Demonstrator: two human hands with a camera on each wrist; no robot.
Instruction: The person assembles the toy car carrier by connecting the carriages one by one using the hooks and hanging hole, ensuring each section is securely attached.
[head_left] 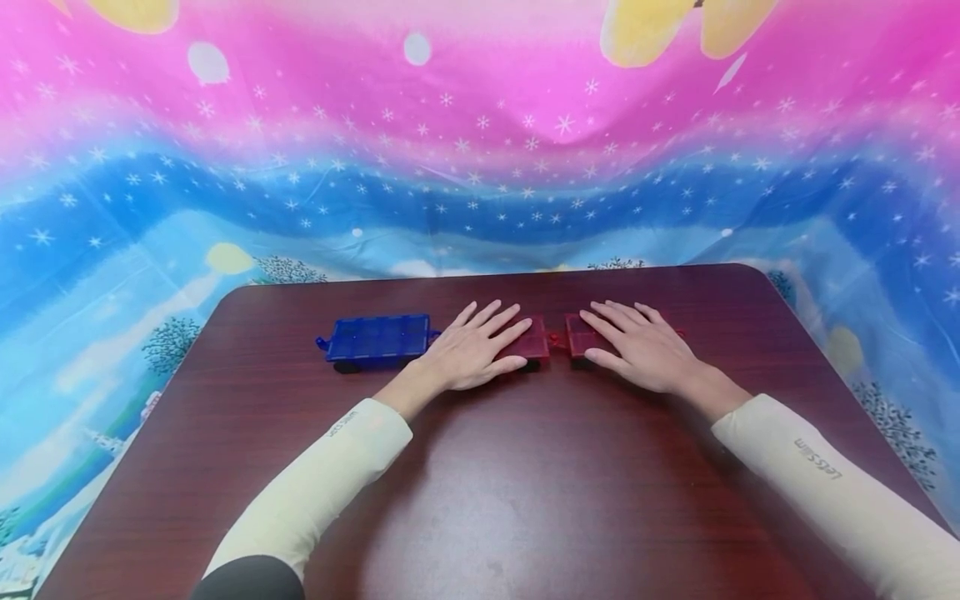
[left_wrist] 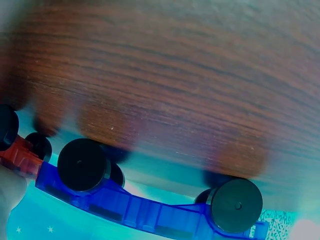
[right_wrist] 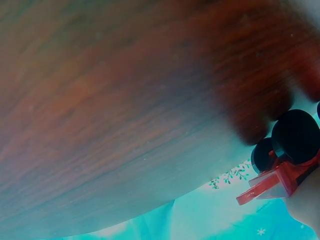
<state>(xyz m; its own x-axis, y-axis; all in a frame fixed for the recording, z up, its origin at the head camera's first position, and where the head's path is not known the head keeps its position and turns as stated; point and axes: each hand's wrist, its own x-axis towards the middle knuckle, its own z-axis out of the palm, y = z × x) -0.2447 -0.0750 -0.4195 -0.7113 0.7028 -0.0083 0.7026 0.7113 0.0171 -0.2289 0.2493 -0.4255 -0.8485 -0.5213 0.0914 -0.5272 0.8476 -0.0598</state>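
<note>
Three toy wagons stand in a row near the table's far edge. The leftmost is a see-through blue wagon [head_left: 378, 337] with a hook at its left end; its black wheels [left_wrist: 82, 165] show on the tabletop in the left wrist view. My left hand [head_left: 474, 350] rests palm down, fingers spread, over the middle red wagon [head_left: 536, 337], hiding much of it. Likewise my right hand [head_left: 637, 343] lies over the right-hand red wagon [head_left: 581, 335]. Between the two red wagons shows a small red coupling [head_left: 556, 341]. In the right wrist view a flat red hook [right_wrist: 260, 189] sticks out from a wagon's end.
The wagons stand on a dark reddish-brown wooden table [head_left: 495, 475] with rounded far corners. A pink and blue cloth [head_left: 480, 158] with snowflakes hangs behind the table and along both sides. Pale sleeves [head_left: 318, 475] cover both forearms.
</note>
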